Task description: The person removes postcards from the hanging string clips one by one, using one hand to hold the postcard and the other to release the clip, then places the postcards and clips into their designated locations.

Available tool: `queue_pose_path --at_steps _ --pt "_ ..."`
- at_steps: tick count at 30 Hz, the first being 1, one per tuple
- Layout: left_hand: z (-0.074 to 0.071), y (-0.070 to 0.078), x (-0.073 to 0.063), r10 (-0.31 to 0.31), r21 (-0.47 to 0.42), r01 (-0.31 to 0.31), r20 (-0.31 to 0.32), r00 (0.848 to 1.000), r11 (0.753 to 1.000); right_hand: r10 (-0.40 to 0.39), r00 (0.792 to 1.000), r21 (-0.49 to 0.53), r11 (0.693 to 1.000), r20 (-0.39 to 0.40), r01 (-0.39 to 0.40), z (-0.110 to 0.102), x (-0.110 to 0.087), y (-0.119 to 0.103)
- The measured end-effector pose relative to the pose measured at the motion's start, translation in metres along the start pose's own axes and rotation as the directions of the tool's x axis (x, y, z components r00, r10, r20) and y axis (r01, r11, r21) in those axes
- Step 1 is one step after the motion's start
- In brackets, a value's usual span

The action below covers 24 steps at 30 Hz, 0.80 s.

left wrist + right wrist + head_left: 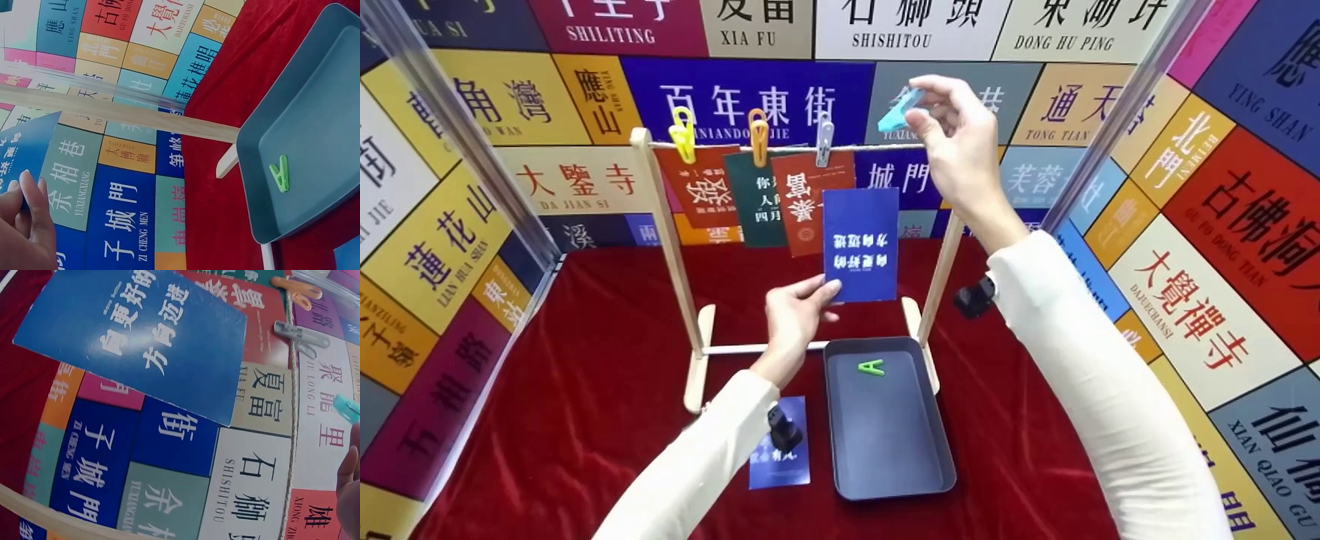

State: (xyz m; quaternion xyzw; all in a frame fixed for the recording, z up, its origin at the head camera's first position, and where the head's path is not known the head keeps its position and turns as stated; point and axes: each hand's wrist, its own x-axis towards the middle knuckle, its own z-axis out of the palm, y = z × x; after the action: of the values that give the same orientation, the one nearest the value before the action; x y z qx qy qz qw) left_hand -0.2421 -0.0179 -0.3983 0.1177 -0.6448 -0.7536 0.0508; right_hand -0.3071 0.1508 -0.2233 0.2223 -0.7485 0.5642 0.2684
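Observation:
My left hand (796, 319) pinches the lower left corner of a blue card (861, 232) with white characters, held upright below the cord. Up at the right, my right hand (960, 131) pinches a light blue clothespin (901, 111) between thumb and fingers, over the cord (877, 147). The right wrist view shows the same card (140, 343) near the cord, with the clothespin (346, 408) at the right edge. Along the cord, yellow (683, 135), orange (758, 138) and grey clothespins (824, 141) hold a red card (701, 191), a dark green card (750, 202) and another red card (806, 217).
A wooden frame (667, 240) carries the cord. On the red cloth (585, 375) stand a dark grey tray (889, 450) holding a green clothespin (871, 367) and, left of it, another blue card (791, 469) partly under my left forearm. Printed panels (1177, 300) surround the table.

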Motion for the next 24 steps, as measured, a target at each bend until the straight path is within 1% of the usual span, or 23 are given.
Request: queue_pose_path --at_steps 4,9,16,18,24 --pt "-0.004 -0.006 -0.004 -0.013 0.005 0.013 0.002 1.000 1.000 0.031 0.999 0.109 0.994 0.014 -0.033 0.000 -0.011 0.007" --pt "-0.009 -0.013 -0.009 -0.040 0.012 0.040 0.004 0.999 0.999 0.068 0.997 0.177 0.982 0.030 -0.072 -0.002 -0.027 0.016" --pt "-0.014 -0.019 -0.013 -0.045 -0.003 0.045 -0.007 0.999 0.999 0.126 0.990 0.275 0.952 0.057 -0.137 -0.001 -0.042 0.021" --pt "-0.016 -0.021 -0.014 -0.039 -0.021 0.038 -0.015 0.999 0.999 0.136 0.989 0.282 0.948 0.065 -0.149 0.000 -0.046 0.022" --pt "-0.018 -0.023 -0.018 -0.028 -0.064 0.026 -0.031 0.999 0.998 0.162 0.983 0.210 0.962 0.082 -0.176 0.000 -0.058 0.028"
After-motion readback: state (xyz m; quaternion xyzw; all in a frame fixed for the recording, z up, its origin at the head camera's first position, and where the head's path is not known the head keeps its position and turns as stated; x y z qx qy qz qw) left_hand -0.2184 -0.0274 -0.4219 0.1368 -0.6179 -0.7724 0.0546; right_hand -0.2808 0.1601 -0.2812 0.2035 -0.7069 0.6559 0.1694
